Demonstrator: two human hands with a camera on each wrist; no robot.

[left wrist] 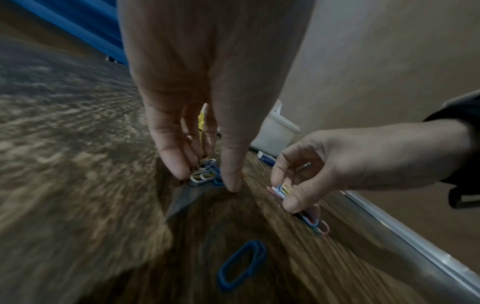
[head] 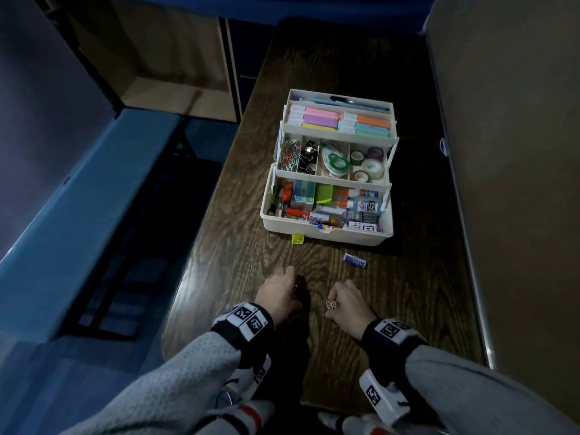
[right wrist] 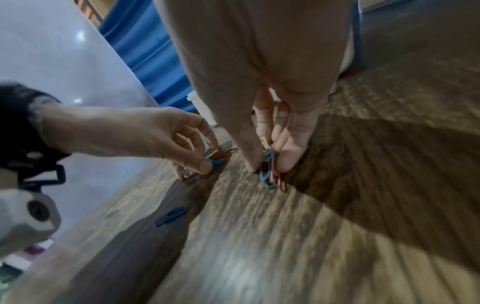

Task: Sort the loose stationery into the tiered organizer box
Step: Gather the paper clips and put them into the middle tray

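The white tiered organizer box (head: 326, 232) stands open mid-table, its trays full of stationery. Near the table's front edge my left hand (head: 279, 293) pinches a small bunch of coloured paper clips (left wrist: 205, 173) against the wood, thumb and fingers curled round them. Just to its right, my right hand (head: 345, 304) pinches another bunch of paper clips (right wrist: 271, 176), whose lower ends touch the table. One blue paper clip (left wrist: 242, 265) lies loose on the wood, nearer me than both hands. The head view shows only a few of the held clips.
A small yellow item (head: 297, 238) sits against the box's front wall. A small white and blue item (head: 354, 259) lies between the box and my right hand. A wall (head: 502, 152) runs along the table's right edge; the left edge drops to a blue floor.
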